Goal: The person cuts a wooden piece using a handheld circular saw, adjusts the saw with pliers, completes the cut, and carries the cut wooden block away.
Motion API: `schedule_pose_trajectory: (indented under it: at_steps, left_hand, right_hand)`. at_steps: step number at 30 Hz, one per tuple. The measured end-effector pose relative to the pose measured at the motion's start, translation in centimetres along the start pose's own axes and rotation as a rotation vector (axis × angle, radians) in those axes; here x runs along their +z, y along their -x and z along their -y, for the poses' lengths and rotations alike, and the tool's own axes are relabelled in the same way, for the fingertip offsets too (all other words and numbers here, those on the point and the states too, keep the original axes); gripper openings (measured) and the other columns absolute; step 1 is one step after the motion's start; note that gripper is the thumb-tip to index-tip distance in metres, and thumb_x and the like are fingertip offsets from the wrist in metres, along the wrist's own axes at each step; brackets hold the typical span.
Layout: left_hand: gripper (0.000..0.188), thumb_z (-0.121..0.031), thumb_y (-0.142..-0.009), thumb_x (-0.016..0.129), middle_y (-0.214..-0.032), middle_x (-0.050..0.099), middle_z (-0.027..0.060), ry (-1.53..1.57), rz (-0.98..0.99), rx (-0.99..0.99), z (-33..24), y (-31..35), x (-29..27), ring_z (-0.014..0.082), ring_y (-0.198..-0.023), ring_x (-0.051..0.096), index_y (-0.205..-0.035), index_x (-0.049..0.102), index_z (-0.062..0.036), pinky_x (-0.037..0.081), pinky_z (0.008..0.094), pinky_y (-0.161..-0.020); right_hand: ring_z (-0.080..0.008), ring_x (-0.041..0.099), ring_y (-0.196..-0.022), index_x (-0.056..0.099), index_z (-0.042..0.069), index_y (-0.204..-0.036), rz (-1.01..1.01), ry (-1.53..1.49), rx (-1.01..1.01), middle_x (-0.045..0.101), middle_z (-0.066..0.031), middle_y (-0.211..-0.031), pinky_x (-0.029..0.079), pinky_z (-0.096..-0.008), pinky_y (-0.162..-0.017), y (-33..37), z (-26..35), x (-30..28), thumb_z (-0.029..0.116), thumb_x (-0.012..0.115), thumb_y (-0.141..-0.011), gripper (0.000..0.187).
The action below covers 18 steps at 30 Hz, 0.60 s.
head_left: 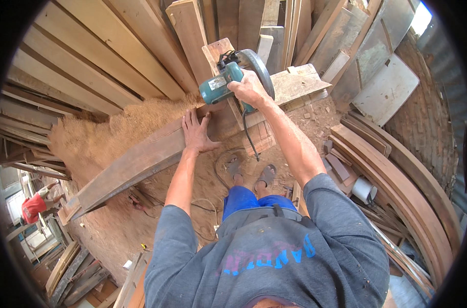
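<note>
My right hand [251, 90] is wrapped round the rear handle of a teal circular saw [215, 91]. The saw rests over the end of a long brown timber plank [141, 151], with its dark round guard on the right side. A black cord [250, 136] hangs from the handle. My left hand [196, 132] lies on the plank just left of the saw, its fingers spread. The plank runs from under the saw down to the lower left. From here the blade's cutting edge is hidden.
Sawdust [105, 133] is heaped beyond the plank, below leaning boards [105, 41]. A rough, light wooden board [297, 84] lies right of the saw. Curved timbers [397, 200] are stacked at right beside a white cylindrical container [364, 190]. Another person in red [32, 208] is at far left.
</note>
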<state>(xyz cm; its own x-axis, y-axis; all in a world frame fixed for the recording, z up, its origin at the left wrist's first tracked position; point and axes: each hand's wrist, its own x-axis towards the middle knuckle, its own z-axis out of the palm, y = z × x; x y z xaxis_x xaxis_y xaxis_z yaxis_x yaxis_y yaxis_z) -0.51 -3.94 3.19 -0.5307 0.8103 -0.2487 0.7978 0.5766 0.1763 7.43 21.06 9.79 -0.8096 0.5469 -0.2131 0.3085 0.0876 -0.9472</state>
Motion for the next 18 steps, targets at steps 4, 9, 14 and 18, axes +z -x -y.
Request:
schedule_pose_trajectory:
  at_steps: [4, 9, 14, 18]
  left_hand:
    - [0.117, -0.056, -0.049, 0.086, -0.159, 0.020, 0.0329, -0.012, 0.001, 0.001, 0.1, 0.1, 0.3, 0.0497, -0.149, 0.011, -0.151, 0.043, -0.0169, 0.010, 0.0600, -0.121]
    - [0.117, -0.056, -0.049, 0.086, -0.159, 0.020, 0.0334, -0.003, 0.003, 0.006, -0.1, -0.1, 0.6, 0.0499, -0.150, 0.011, -0.150, 0.043, -0.0160, 0.009, 0.0598, -0.121]
    - [0.117, -0.055, -0.048, 0.086, -0.159, 0.019, 0.0339, 0.016, 0.018, 0.007, 0.2, -0.2, 0.9, 0.0500, -0.150, 0.010, -0.150, 0.043, -0.0159, 0.008, 0.0600, -0.121]
    - [0.117, -0.054, -0.048, 0.086, -0.159, 0.019, 0.0340, 0.009, 0.026, 0.013, 0.0, -0.2, 0.8, 0.0498, -0.150, 0.010, -0.150, 0.043, -0.0154, 0.008, 0.0602, -0.121]
  right_hand:
    - [-0.0310, 0.066, -0.086, 0.064, -0.005, -0.097, -0.021, 0.010, -0.037, 0.069, -0.0206, -0.089, 0.051, -0.0416, -0.084, -0.2, 0.2, 0.3, 0.017, 0.062, -0.077, 0.030]
    - [-0.0336, 0.067, -0.088, 0.064, -0.005, -0.098, -0.006, -0.015, 0.005, 0.069, -0.0216, -0.090, 0.051, -0.0421, -0.086, -0.9, 0.4, 0.0, 0.017, 0.062, -0.076, 0.031]
    - [-0.0369, 0.067, -0.089, 0.062, -0.005, -0.096, -0.054, -0.019, -0.143, 0.069, -0.0243, -0.090, 0.051, -0.0431, -0.086, -1.5, -0.3, 0.5, 0.017, 0.062, -0.074, 0.031]
    - [-0.0387, 0.066, -0.090, 0.062, -0.005, -0.095, -0.064, -0.027, -0.128, 0.068, -0.0254, -0.090, 0.051, -0.0443, -0.085, -1.5, -0.8, 0.7, 0.017, 0.062, -0.074, 0.030]
